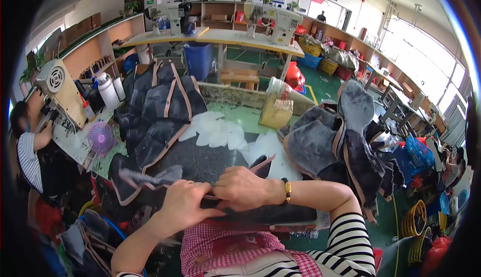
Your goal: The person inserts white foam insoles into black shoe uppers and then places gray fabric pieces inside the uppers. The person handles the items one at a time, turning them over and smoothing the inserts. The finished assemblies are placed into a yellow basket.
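Note:
Near the table's front edge, my left hand (188,202) and my right hand (239,189) meet, fingers closed on a dark, fur-lined piece with a tan edge strip. Its blurred grey end (163,176) sticks out left of my left hand, and its dark tip (262,166) rises beyond my right. The stretch between my fingers is mostly hidden. Under them lies a dark work surface (205,159). A heap of similar dark pieces (163,99) stands at the left. More pieces showing grey fur (313,144) lie at the right. White thin oval sheets (215,130) are spread beyond my hands.
A purple fan (101,137) and a white bottle (106,92) stand at the left, near a person (31,151) at a machine. A yellowish block (276,110) sits at the table's back. Beyond are sewing machines (280,22) and a blue bin (199,60). Yellow baskets (415,219) stand at lower right.

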Demonstrator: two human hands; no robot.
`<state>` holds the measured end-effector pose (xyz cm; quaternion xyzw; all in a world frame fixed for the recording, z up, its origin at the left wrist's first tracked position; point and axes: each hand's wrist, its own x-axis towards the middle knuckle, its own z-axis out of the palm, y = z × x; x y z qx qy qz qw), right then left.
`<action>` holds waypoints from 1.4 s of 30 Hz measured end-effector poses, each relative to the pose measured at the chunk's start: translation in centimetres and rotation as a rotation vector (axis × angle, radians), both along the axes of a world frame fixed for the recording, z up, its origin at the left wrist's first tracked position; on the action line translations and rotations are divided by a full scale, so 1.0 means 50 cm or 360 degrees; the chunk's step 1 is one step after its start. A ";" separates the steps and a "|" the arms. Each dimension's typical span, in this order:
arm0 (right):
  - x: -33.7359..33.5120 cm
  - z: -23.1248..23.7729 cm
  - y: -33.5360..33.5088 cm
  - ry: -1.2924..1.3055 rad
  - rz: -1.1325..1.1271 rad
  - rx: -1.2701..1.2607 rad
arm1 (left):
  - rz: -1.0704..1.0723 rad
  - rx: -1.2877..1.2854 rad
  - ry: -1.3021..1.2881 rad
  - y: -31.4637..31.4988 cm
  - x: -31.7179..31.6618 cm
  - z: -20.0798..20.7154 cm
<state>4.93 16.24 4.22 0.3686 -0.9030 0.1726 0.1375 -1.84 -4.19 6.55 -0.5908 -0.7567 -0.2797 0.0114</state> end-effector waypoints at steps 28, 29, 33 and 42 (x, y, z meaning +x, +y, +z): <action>-0.111 0.258 0.014 -0.0723 -0.0182 -0.1788 | -0.0234 0.1141 -0.1590 -0.058 -0.018 0.094; -0.132 0.261 0.033 -0.0876 0.0216 -0.1981 | -0.0252 0.1263 -0.1620 -0.056 -0.032 0.089; -0.119 0.130 0.098 -0.1284 0.0736 -0.1806 | 0.0087 0.1678 -0.1713 -0.027 -0.057 0.116; -0.024 0.058 -0.026 -0.1133 -0.0242 -0.1142 | 0.0775 0.1529 -0.0706 0.012 -0.114 0.038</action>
